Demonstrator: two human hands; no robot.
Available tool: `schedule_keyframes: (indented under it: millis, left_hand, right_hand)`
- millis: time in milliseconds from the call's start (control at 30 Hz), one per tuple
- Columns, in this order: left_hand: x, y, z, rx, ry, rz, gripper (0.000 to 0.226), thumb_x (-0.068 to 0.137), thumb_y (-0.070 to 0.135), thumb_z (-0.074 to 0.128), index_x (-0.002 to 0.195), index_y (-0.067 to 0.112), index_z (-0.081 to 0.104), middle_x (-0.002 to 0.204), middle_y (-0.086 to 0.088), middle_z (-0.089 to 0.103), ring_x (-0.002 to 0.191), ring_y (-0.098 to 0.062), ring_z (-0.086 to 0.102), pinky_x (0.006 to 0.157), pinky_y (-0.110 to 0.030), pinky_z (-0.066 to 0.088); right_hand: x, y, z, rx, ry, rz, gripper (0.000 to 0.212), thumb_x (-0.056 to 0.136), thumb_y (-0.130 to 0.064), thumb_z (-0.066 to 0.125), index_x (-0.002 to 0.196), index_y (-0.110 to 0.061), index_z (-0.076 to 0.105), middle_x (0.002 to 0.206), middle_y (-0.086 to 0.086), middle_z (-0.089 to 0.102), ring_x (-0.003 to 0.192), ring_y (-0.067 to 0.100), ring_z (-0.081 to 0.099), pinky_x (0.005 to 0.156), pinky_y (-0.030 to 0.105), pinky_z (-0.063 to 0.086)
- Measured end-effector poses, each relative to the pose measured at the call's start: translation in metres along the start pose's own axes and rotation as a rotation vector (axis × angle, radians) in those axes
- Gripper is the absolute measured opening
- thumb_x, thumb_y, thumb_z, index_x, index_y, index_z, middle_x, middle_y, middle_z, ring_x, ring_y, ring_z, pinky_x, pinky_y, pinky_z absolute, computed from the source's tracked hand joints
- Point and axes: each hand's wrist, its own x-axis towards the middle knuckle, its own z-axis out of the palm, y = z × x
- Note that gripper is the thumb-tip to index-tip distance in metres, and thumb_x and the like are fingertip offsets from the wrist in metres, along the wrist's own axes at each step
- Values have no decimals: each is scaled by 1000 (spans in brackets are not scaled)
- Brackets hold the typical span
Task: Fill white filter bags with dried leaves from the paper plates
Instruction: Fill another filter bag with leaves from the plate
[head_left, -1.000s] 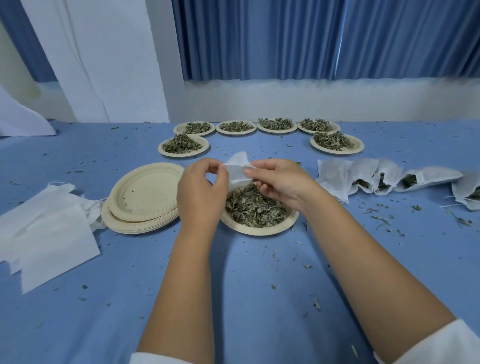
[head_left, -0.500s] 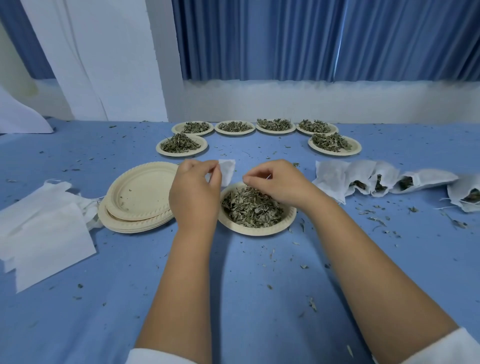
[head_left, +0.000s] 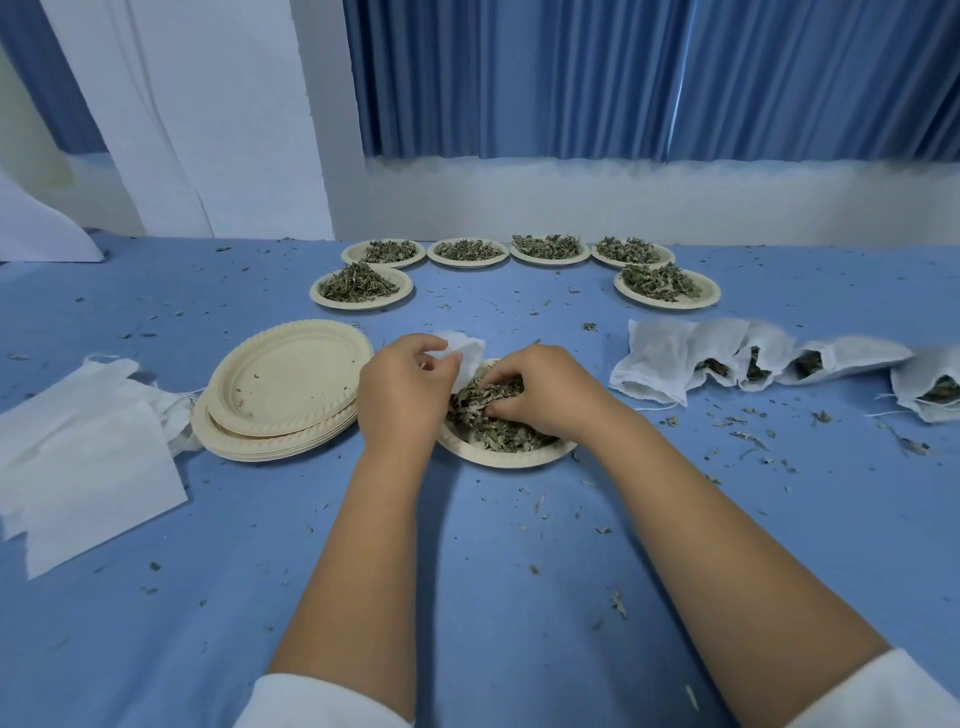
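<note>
Near plate (head_left: 511, 460): a paper plate on the blue counter (head_left: 467, 597), straight in front of the person and heaped with dried leaves (head_left: 498, 431).
Left hand (head_left: 400, 395): it is over the near plate's left edge. Thumb and fingers pinch a white filter bag (head_left: 467, 351), which stands up just behind the plate's far-left rim. I cannot tell whether the bag's mouth is open.
Right hand (head_left: 550, 395): it is down on the near plate, with fingers curled into the leaves and closed round a tuft of them.
Hands: close together but not touching, with the bag's edge between them.
Empty plates (head_left: 285, 384): a stack just left of the near plate. The top one is bare but for a few crumbs.
Flat bags (head_left: 88, 457): a loose pile of white bags further left of the near plate, beyond the stack and pressed against it.
Filled bags (head_left: 753, 358): a row to the right of the near plate, well apart from it. They lie overlapped on their sides, with leaves dark in their mouths.
Far plates (head_left: 361, 288): six behind the near plate in an arc, each carrying leaves.
Crumbs (head_left: 748, 436): scattered all round the near plate, thickest to its right, in front of the filled bags.
In the way: both forearms cross the counter on the plate's near side. The left hand covers the plate's left rim and the right hand hides its far-right part.
Curtain (head_left: 623, 78): blue pleats above a white wall, well behind the far plates.
</note>
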Motion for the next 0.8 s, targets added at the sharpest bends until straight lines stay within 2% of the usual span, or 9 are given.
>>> schedule_keyframes:
  millis: [133, 233, 300, 467, 567, 700, 800]
  left_hand:
    - [1, 1, 1, -25, 23, -4, 4, 86, 29, 69, 83, 28, 71, 81, 10, 67, 79, -10, 62, 61, -21, 40]
    - [2, 1, 1, -9, 41, -15, 10, 87, 31, 67, 92, 24, 73, 84, 9, 66, 81, -11, 61, 66, -23, 40]
    - [2, 0, 2, -6, 49, -16, 14, 88, 31, 67, 95, 22, 74, 85, 8, 67, 82, -11, 61, 68, -23, 41]
    - [1, 0, 2, -20, 51, -1, 12, 89, 27, 66, 86, 21, 75, 81, 9, 67, 82, -12, 63, 70, -25, 44]
    - [1, 1, 2, -38, 53, -5, 12, 89, 26, 65, 84, 21, 74, 80, 10, 67, 80, -11, 62, 68, -24, 43]
    - [1, 3, 3, -47, 31, -9, 13, 89, 28, 65, 82, 21, 74, 81, 9, 69, 76, -9, 61, 61, -21, 39]
    - [1, 4, 4, -42, 14, -6, 13, 88, 28, 65, 79, 23, 74, 73, 14, 65, 70, -3, 57, 56, -14, 36]
  right_hand:
    - [2, 3, -9, 150, 63, 29, 25, 79, -26, 79, 103, -27, 75, 105, -4, 68, 98, 11, 59, 77, 22, 41]
    - [3, 5, -15, 233, 108, 46, 24, 80, -29, 79, 103, -23, 75, 99, -6, 68, 90, 8, 60, 75, 22, 41]
    - [3, 5, -17, 318, 110, 73, 25, 80, -28, 79, 104, -20, 75, 95, -6, 69, 78, 5, 58, 68, 21, 42]
    - [2, 6, -22, 490, 116, 130, 17, 82, -25, 78, 97, -18, 75, 84, -7, 69, 61, -2, 58, 47, 9, 42]
    - [1, 5, -25, 769, 113, 201, 17, 82, -17, 78, 98, -15, 72, 84, -4, 69, 73, 5, 63, 56, 12, 49]
    - [3, 5, -24, 1022, 86, 237, 3, 84, -15, 76, 86, -15, 74, 76, -9, 70, 72, 2, 65, 63, 16, 52]
    - [5, 1, -18, 1204, 79, 242, 14, 83, -10, 76, 71, -15, 76, 71, -8, 71, 67, 2, 67, 68, 20, 55]
